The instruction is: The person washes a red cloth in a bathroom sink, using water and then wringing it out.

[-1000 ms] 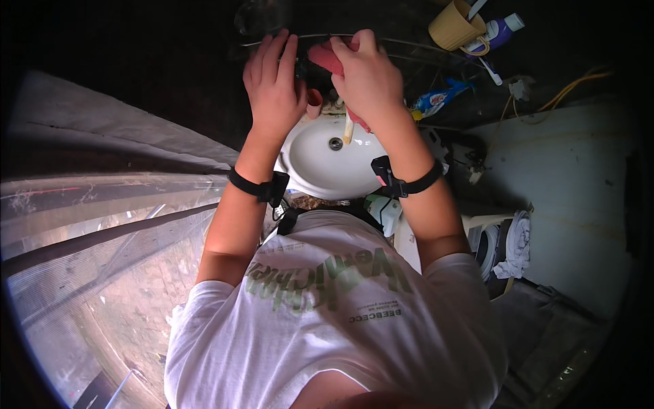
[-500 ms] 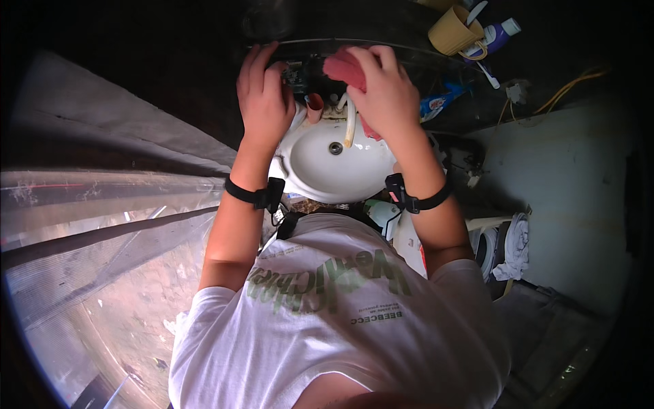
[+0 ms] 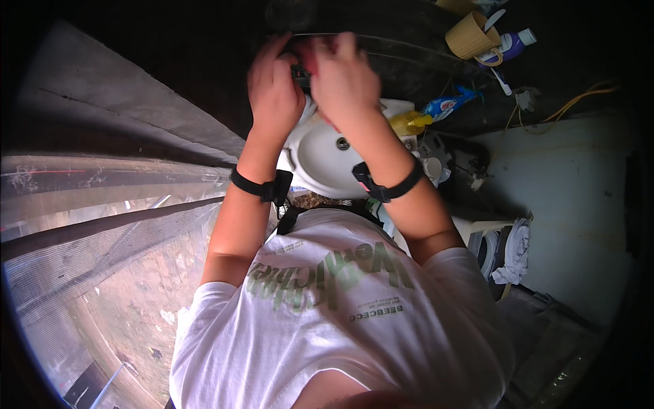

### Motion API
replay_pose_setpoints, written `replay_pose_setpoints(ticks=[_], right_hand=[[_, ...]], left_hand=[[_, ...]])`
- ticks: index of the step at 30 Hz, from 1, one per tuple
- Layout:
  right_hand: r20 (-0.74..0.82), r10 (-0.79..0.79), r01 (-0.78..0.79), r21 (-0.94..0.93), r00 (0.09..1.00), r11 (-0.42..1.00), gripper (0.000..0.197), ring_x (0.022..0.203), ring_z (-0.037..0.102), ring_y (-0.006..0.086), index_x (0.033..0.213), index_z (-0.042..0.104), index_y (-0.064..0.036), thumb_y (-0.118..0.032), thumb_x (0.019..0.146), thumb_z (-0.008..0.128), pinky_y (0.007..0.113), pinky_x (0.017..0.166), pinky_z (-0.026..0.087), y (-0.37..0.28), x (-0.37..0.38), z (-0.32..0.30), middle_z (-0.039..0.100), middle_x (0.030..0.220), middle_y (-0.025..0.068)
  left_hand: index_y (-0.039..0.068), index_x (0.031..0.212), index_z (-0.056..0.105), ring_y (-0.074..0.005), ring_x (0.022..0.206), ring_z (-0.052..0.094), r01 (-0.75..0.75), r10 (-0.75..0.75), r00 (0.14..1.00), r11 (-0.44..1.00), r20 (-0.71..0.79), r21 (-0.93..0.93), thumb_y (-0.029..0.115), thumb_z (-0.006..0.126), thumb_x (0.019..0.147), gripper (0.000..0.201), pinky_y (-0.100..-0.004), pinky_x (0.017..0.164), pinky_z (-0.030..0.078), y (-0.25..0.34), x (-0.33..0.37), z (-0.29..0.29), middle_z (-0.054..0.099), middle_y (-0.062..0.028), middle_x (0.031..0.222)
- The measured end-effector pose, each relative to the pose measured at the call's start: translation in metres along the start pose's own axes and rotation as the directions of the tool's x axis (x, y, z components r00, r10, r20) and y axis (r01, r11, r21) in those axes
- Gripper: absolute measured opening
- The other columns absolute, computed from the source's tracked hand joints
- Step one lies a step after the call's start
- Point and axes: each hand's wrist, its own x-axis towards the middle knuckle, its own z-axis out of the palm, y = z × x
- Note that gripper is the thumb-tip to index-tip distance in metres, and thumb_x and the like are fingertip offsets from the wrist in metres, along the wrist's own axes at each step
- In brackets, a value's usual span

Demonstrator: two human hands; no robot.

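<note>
Now the right hand [image 3: 344,82], blurred, grasps the red cloth [image 3: 306,56] closer to the left hand [image 3: 272,88], whose grip I cannot tell; the cloth, between them, seems worked there, leaving the yellow bottle [image 3: 407,123] exposed rightward of the grip.

Head camera: left one of a side-by-side fisheye pair, head-worn.
Facing: down and outward from above, upright, unmirrored.
Shirt [image 3: 340,293]: closest to the lens, fills the lower middle.
Hands [image 3: 274,95]: farther out, upper middle, forearms [image 3: 238,225] running up to them.
Washbasin [image 3: 323,167]: seen from above, just beyond the shirt.
Coverage: very wide, pale wall [image 3: 565,191] at right, translucent sheet [image 3: 102,293] at left, corners dark.
</note>
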Motion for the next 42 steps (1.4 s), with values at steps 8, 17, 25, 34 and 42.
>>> replay_pose_setpoints(ticks=[8, 17, 25, 34, 42], right_hand=[[0.013, -0.100, 0.100, 0.023, 0.995, 0.995, 0.044, 0.105, 0.067, 0.0381, 0.132, 0.069, -0.0134, -0.015, 0.088, 0.070, 0.047, 0.072, 0.065, 0.012, 0.001, -0.005, 0.057, 0.125, 0.0144], [0.035, -0.100, 0.099, 0.009, 0.994, 0.995, 0.051, 0.109, 0.067, 0.0390, 0.138, 0.065, -0.0145, -0.014, 0.087, 0.070, 0.049, 0.076, 0.065, 0.024, -0.003, -0.013, 0.057, 0.127, 0.0140], [0.001, -0.185, 0.182, 0.165, 0.983, 0.969, 0.057, 0.109, 0.069, 0.0350, 0.141, 0.066, -0.0279, -0.021, 0.085, 0.076, 0.049, 0.083, 0.063, 0.047, -0.008, -0.016, 0.058, 0.131, 0.0069], [-0.036, -0.033, 0.033, 0.007, 0.999, 0.999, 0.054, 0.109, 0.067, 0.0329, 0.137, 0.069, -0.0247, -0.019, 0.084, 0.080, 0.047, 0.083, 0.062, 0.092, -0.004, -0.024, 0.056, 0.125, 0.0071], [0.053, -0.072, 0.077, -0.102, 0.996, 0.992, 0.055, 0.110, 0.067, 0.0323, 0.138, 0.069, -0.0242, -0.019, 0.084, 0.079, 0.046, 0.080, 0.064, 0.096, 0.000, -0.037, 0.058, 0.124, 0.0057]], left_hand=[[0.000, 0.111, 0.061, -0.0413, 0.125, 0.066, -0.017, 0.017, 1.000, 1.000, -0.021, 0.014, -0.013, 0.055, 0.076, 0.038, -0.0486, 0.106, 0.051, -0.005, -0.001, -0.004, 0.070, -0.0208, 0.134], [-0.001, 0.130, 0.062, -0.0395, 0.128, 0.064, 0.012, -0.012, 1.000, 1.000, -0.004, 0.013, -0.011, 0.054, 0.076, 0.056, -0.0476, 0.109, 0.048, -0.003, 0.001, -0.003, 0.069, -0.0166, 0.137], [0.000, 0.135, 0.060, -0.0400, 0.135, 0.058, 0.023, -0.023, 1.000, 0.999, 0.002, 0.029, -0.010, 0.053, 0.075, 0.061, -0.0502, 0.113, 0.043, 0.015, -0.002, 0.004, 0.064, -0.0180, 0.144], [0.003, 0.147, 0.057, -0.0378, 0.146, 0.051, -0.010, 0.001, 0.990, 0.998, 0.141, 0.062, -0.009, 0.056, 0.074, 0.074, -0.0520, 0.121, 0.035, 0.034, 0.005, 0.015, 0.059, -0.0139, 0.153], [0.006, 0.146, 0.061, -0.0311, 0.146, 0.053, -0.012, -0.001, 0.990, 0.996, 0.140, 0.087, -0.009, 0.056, 0.075, 0.072, -0.0503, 0.121, 0.035, 0.034, 0.007, 0.023, 0.062, -0.0094, 0.151]])
